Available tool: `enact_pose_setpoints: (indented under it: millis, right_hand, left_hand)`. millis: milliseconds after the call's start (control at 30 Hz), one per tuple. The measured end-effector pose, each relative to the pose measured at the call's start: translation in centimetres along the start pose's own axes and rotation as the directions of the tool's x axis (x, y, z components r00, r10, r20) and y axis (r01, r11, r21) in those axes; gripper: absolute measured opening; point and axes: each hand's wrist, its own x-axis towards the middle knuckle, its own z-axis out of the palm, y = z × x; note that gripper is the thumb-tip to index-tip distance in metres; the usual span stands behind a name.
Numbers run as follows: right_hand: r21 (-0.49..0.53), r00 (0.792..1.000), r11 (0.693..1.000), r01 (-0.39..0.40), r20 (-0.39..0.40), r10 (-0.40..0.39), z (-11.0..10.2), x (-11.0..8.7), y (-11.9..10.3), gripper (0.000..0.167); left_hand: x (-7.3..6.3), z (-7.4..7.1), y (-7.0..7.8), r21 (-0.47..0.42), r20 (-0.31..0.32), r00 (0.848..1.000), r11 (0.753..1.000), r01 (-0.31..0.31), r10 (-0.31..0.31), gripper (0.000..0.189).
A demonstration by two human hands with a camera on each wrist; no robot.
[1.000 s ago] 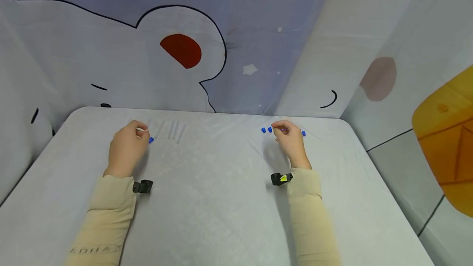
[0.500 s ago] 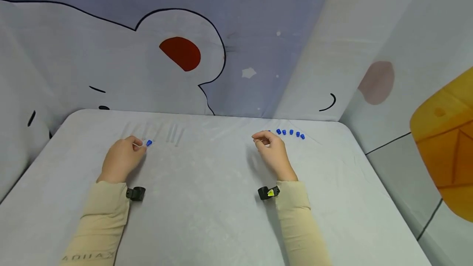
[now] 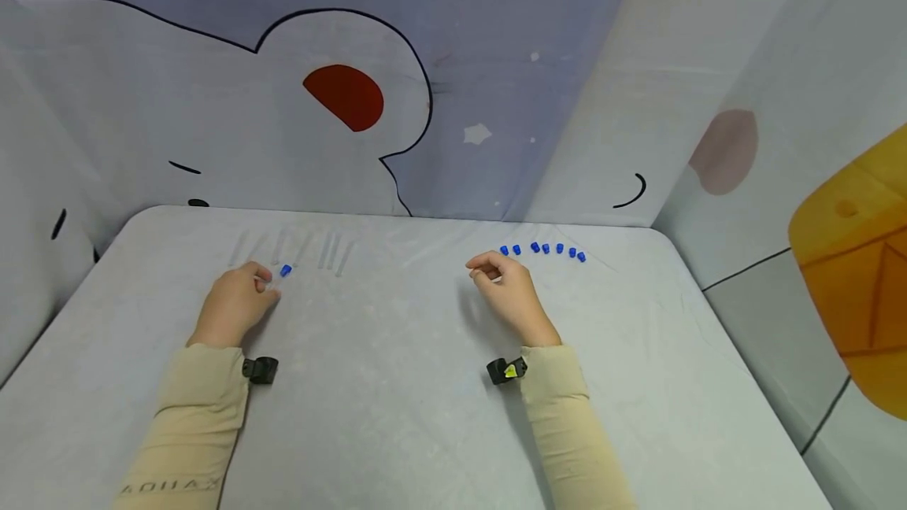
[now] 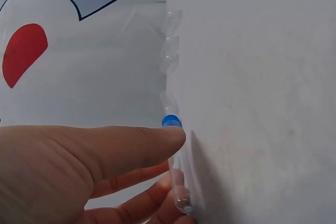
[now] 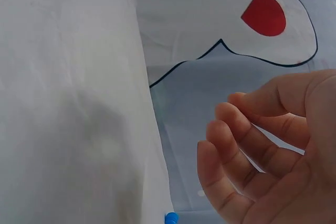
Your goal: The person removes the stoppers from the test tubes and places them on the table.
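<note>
My left hand (image 3: pixel 234 304) is at the left of the table, around a clear test tube (image 4: pixel 181 195) with a blue cap (image 3: pixel 286 270). In the left wrist view the thumb crosses in front of this tube, and other fingers lie behind it. In the head view the thumb stands apart from the forefinger, and I see no firm grip. Towards the right, my right hand (image 3: pixel 513 299) hovers over the table with its fingers loosely bent and nothing visible between them. A row of loose blue caps (image 3: pixel 546 249) lies beyond it.
Several clear test tubes (image 3: pixel 333 250) lie side by side on the white table (image 3: pixel 397 384), behind and to the right of my left hand. A printed cloth wall (image 3: pixel 496 101) rises at the table's back edge, with another on the right.
My right hand has drawn back from the blue caps and moved left, uncovering the row. My left hand has come lower and nearer, its thumb now farther from the forefinger. The capped tube stays about where it was.
</note>
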Motion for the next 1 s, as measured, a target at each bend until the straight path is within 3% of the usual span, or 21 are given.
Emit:
enact_pose_setpoints:
  millis: [367, 600, 800, 1000]
  right_hand:
    - [-0.068, 0.99, 0.996, 0.057, 0.13, -0.048, 0.8, -0.2, -0.1, 0.018]
    - [-0.081, 0.984, 0.991, 0.103, 0.157, -0.089, 1.0, -0.2, 0.2, 0.016]
    - [-0.061, 0.975, 0.987, 0.148, 0.179, -0.135, 1.1, -0.2, 0.1, 0.016]
    - [-0.044, 0.964, 0.981, 0.191, 0.198, -0.179, 1.2, -0.3, -0.4, 0.017]
  left_hand:
    - [0.4, 0.2, -0.3, -0.009, 0.02, 0.999, 0.999, -0.05, 0.05, 0.02]
    - [0.4, 0.1, 0.3, -0.042, 0.057, 0.997, 0.998, -0.055, 0.058, 0.025]
    - [0.1, -0.1, 2.2, -0.156, 0.107, 0.989, 0.984, -0.088, 0.106, 0.031]
    - [-0.6, -0.3, 4.4, -0.241, 0.163, 0.966, 0.957, -0.16, 0.202, 0.031]
